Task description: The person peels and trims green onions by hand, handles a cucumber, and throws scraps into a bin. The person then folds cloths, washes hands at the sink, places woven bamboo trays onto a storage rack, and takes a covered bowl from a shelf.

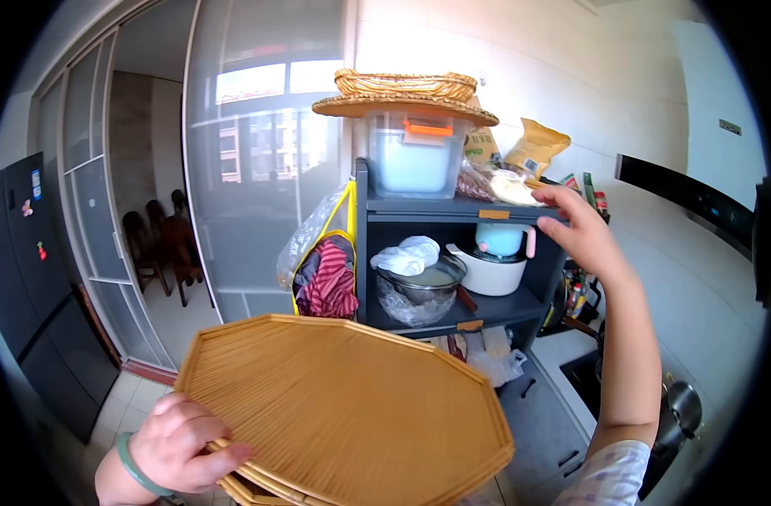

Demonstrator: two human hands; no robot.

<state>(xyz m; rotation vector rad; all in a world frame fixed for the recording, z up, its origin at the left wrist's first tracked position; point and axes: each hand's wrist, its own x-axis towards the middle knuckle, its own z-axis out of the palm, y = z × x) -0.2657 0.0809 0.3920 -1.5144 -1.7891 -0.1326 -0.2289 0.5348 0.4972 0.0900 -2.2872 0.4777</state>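
My left hand (181,447), with a green bangle at the wrist, is closed on the near left rim of an octagonal bamboo tray (352,405). Under that rim another bamboo edge shows, as of a second tray. My right hand (579,232) is raised at the right end of the shelf unit's top board (436,207), thumb and fingers apart. Its fingertips are beside a pale plastic bag (512,185); whether they touch it I cannot tell. A brown paper package (537,145) stands behind.
On the dark shelf unit, a clear bin (411,160) carries a flat woven tray and a wicker basket (407,85). Below are a glass bowl (423,278), a white pot (487,271) and a blue pot (498,239). A bag of cloths (326,274) hangs left. A range hood (685,202) juts out right.
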